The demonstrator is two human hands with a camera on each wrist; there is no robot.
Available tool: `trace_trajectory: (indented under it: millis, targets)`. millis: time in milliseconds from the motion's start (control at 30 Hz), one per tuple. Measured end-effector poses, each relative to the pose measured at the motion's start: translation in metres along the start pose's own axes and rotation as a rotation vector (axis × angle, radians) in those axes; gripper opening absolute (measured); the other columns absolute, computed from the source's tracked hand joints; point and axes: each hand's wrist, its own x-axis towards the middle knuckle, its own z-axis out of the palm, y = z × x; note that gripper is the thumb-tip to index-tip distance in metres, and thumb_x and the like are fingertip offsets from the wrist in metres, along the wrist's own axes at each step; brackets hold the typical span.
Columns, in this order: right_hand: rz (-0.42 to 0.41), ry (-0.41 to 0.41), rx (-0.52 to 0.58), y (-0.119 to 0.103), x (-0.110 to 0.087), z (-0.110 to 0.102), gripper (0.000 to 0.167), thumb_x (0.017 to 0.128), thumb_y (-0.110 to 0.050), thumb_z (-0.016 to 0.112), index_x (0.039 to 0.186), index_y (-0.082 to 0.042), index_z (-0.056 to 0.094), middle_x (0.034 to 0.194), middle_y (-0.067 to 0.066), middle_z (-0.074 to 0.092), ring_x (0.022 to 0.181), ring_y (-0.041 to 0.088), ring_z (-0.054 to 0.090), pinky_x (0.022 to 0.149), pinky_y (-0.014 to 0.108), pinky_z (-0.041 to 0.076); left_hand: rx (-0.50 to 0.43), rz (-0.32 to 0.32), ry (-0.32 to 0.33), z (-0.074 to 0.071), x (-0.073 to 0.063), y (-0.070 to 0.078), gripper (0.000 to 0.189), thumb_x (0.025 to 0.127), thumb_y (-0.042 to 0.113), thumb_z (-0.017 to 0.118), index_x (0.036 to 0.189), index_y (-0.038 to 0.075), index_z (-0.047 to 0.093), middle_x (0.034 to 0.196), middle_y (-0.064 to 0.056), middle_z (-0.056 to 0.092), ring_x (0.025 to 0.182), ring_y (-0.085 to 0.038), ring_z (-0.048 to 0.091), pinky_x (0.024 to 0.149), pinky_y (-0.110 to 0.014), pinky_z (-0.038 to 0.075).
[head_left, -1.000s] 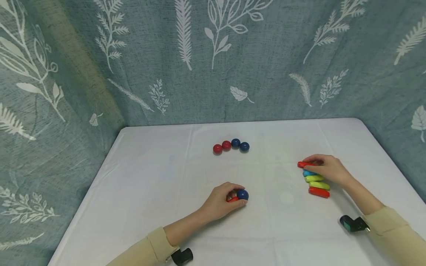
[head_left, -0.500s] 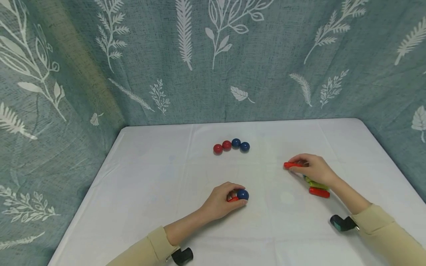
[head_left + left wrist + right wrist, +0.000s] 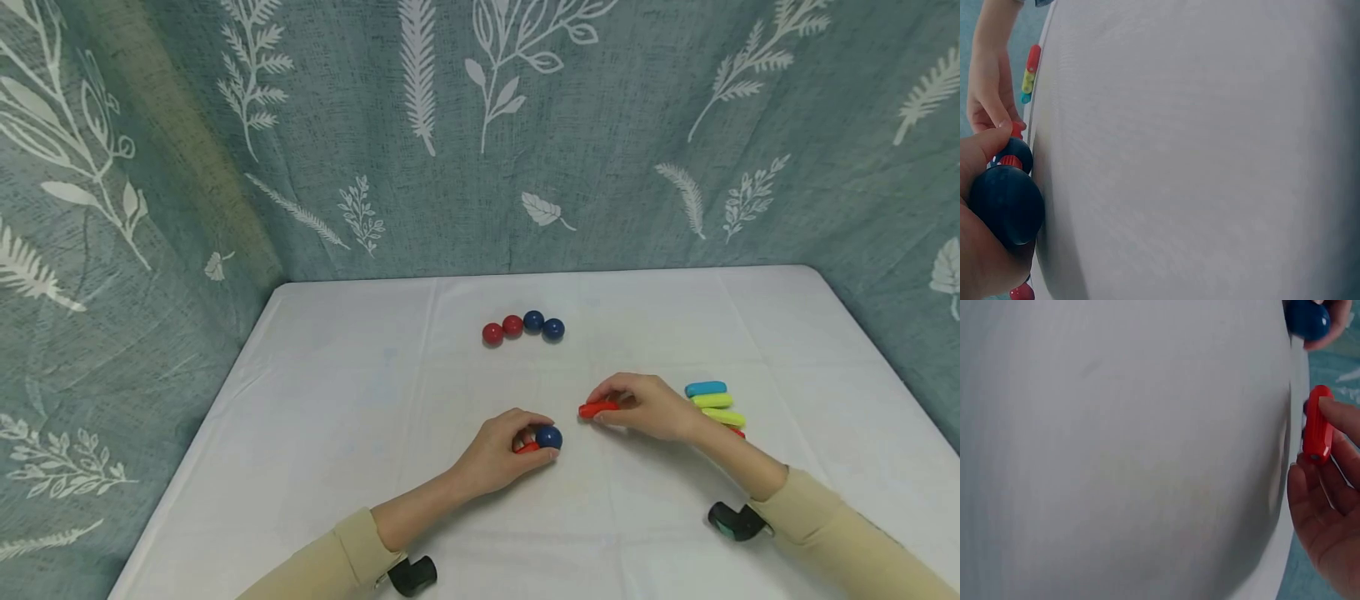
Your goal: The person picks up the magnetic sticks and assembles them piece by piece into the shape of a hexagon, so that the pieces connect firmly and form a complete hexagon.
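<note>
Near the middle of the table, my left hand (image 3: pixel 491 454) grips a blue ball (image 3: pixel 549 438) with a short red rod (image 3: pixel 527 447) against it. The left wrist view shows a second blue ball (image 3: pixel 1007 206) in the same grasp, the red piece between the two; my fingers partly cover how they join. To the right, my right hand (image 3: pixel 652 406) pinches another red rod (image 3: pixel 1317 428) between thumb and fingers. That rod points toward the left hand's blue ball, with a gap between them in the head view.
Two red balls (image 3: pixel 502 330) and two blue balls (image 3: pixel 543 326) lie in a row farther back. Beyond the right hand lie a blue rod (image 3: pixel 706 388), two yellow-green rods (image 3: pixel 712 401) and a red rod (image 3: pixel 737 432), partly covered by the forearm. A patterned curtain (image 3: pixel 450 208) borders the white table (image 3: pixel 337 358).
My right hand has carried the red rod from the top of the rod group leftward and nearer, toward the left hand. The left hand has stayed in place with its pieces.
</note>
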Motion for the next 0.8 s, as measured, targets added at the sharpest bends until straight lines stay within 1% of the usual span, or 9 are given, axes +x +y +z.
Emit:
trace_trajectory:
  millis: [167,300,567,800]
  targets:
    - [-0.053,-0.06,0.055,-0.006,0.002,0.01,0.022,0.089,-0.019,0.073,0.11,-0.012,0.069,0.106,0.0,0.067,0.092,0.016,0.061,0.082,0.027,0.052,-0.004,0.015,0.005,0.0,0.0,0.0,0.036,0.087,0.022,0.075,0.119,0.008,0.066,0.092,0.003,0.059,0.08,-0.01,0.05,0.069,-0.02,0.044]
    - [-0.085,-0.094,0.071,-0.007,0.003,0.015,0.023,0.089,-0.02,0.073,0.111,-0.013,0.069,0.105,-0.002,0.067,0.092,0.015,0.06,0.083,0.028,0.052,0.005,0.035,0.013,0.0,0.0,-0.001,0.035,0.087,0.022,0.075,0.118,0.006,0.067,0.092,0.002,0.06,0.079,-0.011,0.051,0.069,-0.021,0.044]
    - [-0.112,-0.114,0.071,-0.008,0.005,0.019,0.022,0.089,-0.018,0.073,0.111,-0.016,0.069,0.104,-0.007,0.067,0.092,0.013,0.06,0.083,0.028,0.052,0.001,0.039,0.019,0.0,-0.002,0.001,0.035,0.087,0.022,0.075,0.117,0.006,0.066,0.095,0.0,0.062,0.08,-0.012,0.052,0.069,-0.022,0.044]
    - [-0.126,-0.121,0.078,-0.008,0.006,0.021,0.022,0.089,-0.017,0.073,0.111,-0.016,0.069,0.103,-0.007,0.067,0.092,0.013,0.06,0.083,0.028,0.052,0.008,0.041,0.021,0.0,-0.002,0.0,0.035,0.087,0.021,0.075,0.117,0.006,0.067,0.094,0.001,0.062,0.079,-0.011,0.051,0.069,-0.021,0.043]
